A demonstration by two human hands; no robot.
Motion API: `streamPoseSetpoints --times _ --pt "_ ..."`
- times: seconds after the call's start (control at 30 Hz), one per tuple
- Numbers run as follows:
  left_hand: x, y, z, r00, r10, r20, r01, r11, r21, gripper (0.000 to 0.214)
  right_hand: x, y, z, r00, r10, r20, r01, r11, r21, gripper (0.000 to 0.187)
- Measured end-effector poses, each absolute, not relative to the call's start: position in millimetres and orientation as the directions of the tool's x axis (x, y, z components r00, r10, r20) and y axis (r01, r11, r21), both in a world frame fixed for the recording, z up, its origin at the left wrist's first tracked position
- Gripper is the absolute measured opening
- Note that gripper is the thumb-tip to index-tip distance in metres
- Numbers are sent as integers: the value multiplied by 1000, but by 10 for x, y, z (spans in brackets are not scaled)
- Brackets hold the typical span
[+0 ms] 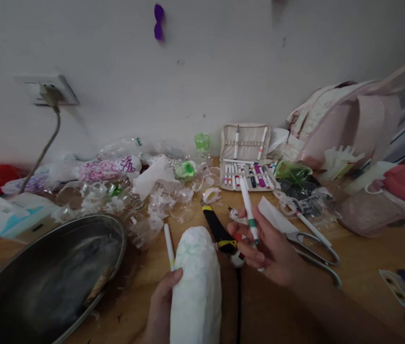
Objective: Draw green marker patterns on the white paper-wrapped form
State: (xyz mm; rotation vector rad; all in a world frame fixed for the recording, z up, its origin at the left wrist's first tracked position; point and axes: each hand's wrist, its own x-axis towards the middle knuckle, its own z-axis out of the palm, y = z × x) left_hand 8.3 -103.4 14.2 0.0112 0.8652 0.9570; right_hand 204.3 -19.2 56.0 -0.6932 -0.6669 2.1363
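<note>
My left hand is closed around a long white paper-wrapped form with a rounded top and pale green marks near that end. Just behind its thumb, a white marker with a yellow-green band slants up; whether the hand holds it or it lies on the table, I cannot tell. In my right hand, a white marker with a green band is gripped between the fingers, its green end pointing down, apart from the white form. Left of this hand lies a black-and-yellow utility knife.
A metal basin stands at left beside a tissue box. Scissors lie right of my right hand. An open marker case, plastic scraps and a pink backpack line the wall. A black cord runs towards me.
</note>
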Motion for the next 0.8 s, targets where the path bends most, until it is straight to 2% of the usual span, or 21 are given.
streamPoseSetpoints --times 0.17,0.23,0.3,0.37,0.43,0.5,0.67,0.8 --pt "48 -1050 129 359 666 -654 -671 671 315 28 1881 -433 442 -339 921 -194 -605 -371 -704 33" --pt "44 -1036 159 406 638 -654 -649 705 285 25 1814 -590 393 -304 941 -146 -585 -305 -751 29" --pt "57 -1007 201 416 636 -650 -648 709 279 27 1780 -744 360 -266 963 -32 -471 -159 -868 21" --pt "88 -976 236 440 630 -640 -633 723 277 31 1785 -856 351 -244 956 166 -272 96 -957 11" --pt "124 -957 243 493 617 -613 -616 745 256 47 1811 -904 359 -295 893 339 -94 326 -941 11" --pt "152 -956 219 518 601 -609 -616 756 222 58 1834 -895 368 -360 831 424 -9 452 -892 21" --pt "202 -952 153 474 594 -649 -626 746 225 64 1846 -785 325 -426 752 503 38 571 -820 25" --pt "259 -920 179 403 598 -693 -656 717 236 58 1882 -752 249 -499 691 522 88 640 -763 29"
